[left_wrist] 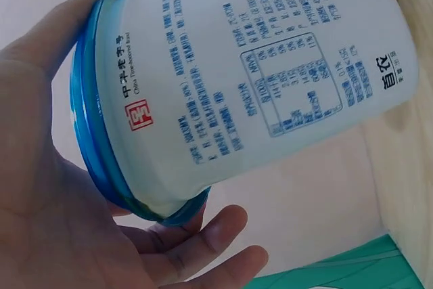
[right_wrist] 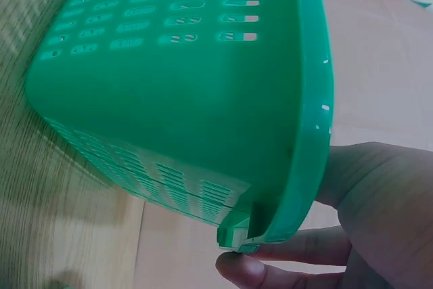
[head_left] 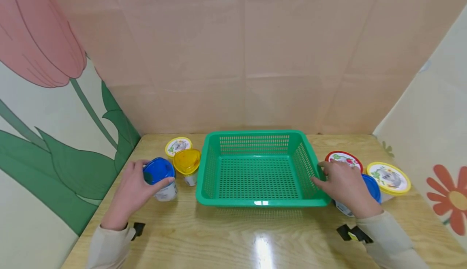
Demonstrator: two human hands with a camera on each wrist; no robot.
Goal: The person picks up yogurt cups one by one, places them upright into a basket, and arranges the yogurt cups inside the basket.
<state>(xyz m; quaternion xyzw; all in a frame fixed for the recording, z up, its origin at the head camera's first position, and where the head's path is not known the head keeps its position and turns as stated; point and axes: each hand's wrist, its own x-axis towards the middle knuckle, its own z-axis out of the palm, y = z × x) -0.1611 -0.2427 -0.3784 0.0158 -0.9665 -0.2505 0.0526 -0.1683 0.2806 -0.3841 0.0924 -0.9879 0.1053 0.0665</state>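
Observation:
My left hand [head_left: 133, 184] holds a white plastic yogurt tub [left_wrist: 250, 65] by its blue lid [head_left: 159, 170], thumb on one side and fingers on the other. In the left wrist view the tub's printed side faces the camera. A green perforated basket [head_left: 262, 202] stands in the middle of the table. At its right end my right hand [head_left: 344, 184] grips the rim [right_wrist: 312, 99], the thumb over it and fingers outside. The basket's inside shows bare mesh.
Left of the basket are a yellow-lidded tub [head_left: 187, 161] and, behind it, a tub with a yellow-rimmed printed lid [head_left: 178, 146]. Right of it stand a red-rimmed tub [head_left: 343, 158], a blue-lidded tub [head_left: 372, 188] partly hidden by my hand, and another yellow-rimmed tub [head_left: 388, 178].

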